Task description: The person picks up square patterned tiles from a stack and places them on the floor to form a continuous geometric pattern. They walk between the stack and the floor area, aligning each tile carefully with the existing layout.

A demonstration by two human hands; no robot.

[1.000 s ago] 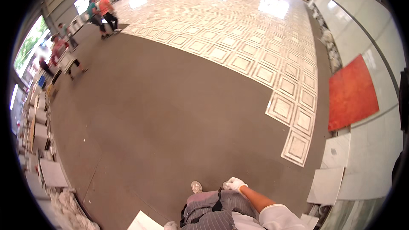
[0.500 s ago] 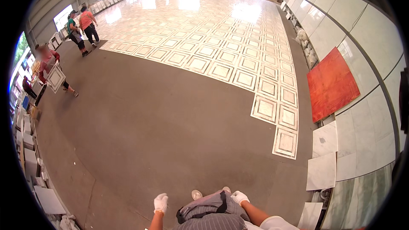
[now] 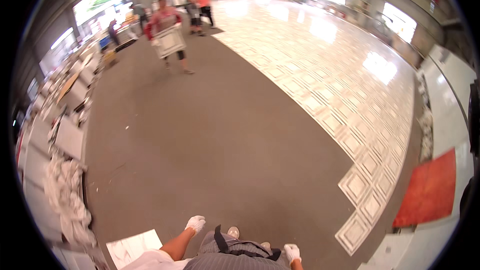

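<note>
My left hand (image 3: pixel 196 224), in a white glove, hangs in front of my body to the left, its fingers loosely curled with nothing in them. To the right of my waist is my right hand (image 3: pixel 292 253), gloved in white too, its fingers folded in and no object showing. Neither hand touches anything. The nearest thing to my left arm is a white veined slab (image 3: pixel 132 247) lying low at the left. Off to the right, square patterned tiles (image 3: pixel 356 185) lie joined in a stepped edge on the dark floor (image 3: pixel 225 145).
A person in red (image 3: pixel 165 25) carries a framed square tile (image 3: pixel 169 42). Two people stand beyond, near the tiled area. Stacked slabs and crumpled white sheeting (image 3: pixel 67 195) line the left side. At the right, a red slab (image 3: pixel 427 190) leans against pale panels.
My view has swung left, so the tiled area and red slab sit farther right. The person with the framed tile appears nearer the middle. My hands stay empty.
</note>
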